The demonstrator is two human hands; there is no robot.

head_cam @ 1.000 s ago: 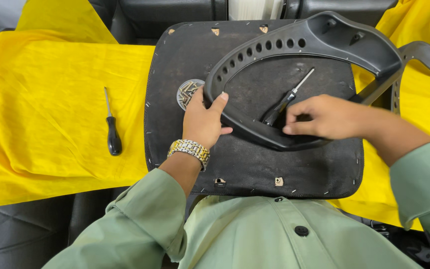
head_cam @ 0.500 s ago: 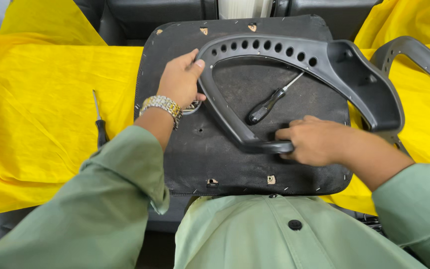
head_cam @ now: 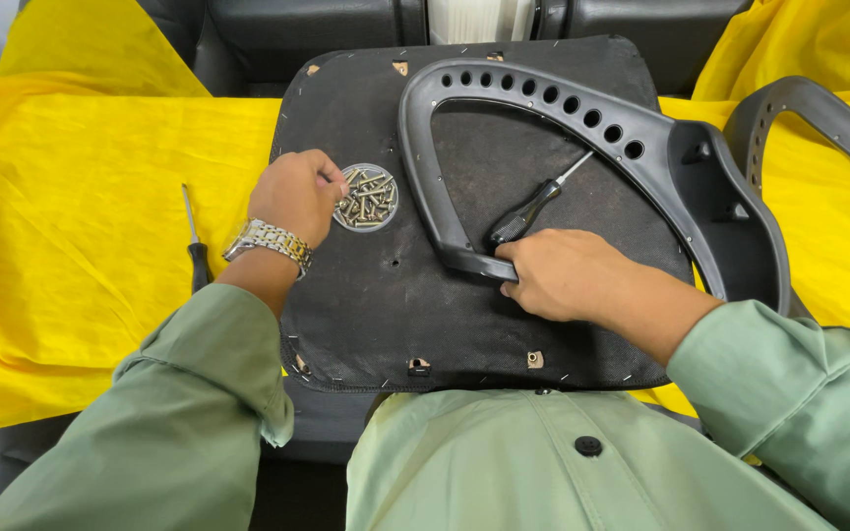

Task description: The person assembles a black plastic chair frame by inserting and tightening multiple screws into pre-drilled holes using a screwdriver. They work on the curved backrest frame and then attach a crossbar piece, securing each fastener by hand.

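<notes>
An upturned black chair seat (head_cam: 386,305) lies in front of me with a grey armrest loop (head_cam: 543,98) resting on it. My right hand (head_cam: 568,275) presses on the loop's lower end, fingers curled over it. A black-handled screwdriver (head_cam: 528,211) lies inside the loop, just above that hand. My left hand (head_cam: 297,192), with a metal watch at the wrist, has its fingers bunched at the edge of a small round dish (head_cam: 368,198) holding several screws. Whether a screw is pinched in the fingers is hidden.
A yellow cloth (head_cam: 81,246) covers the surface on both sides. A second screwdriver (head_cam: 195,246) lies on it left of the seat. Another grey armrest (head_cam: 819,118) rests at the right. Dark seats (head_cam: 297,29) stand behind.
My left hand has moved from the loop's left side to the screw dish. The view has shifted, and my right hand still holds the loop's lower end.
</notes>
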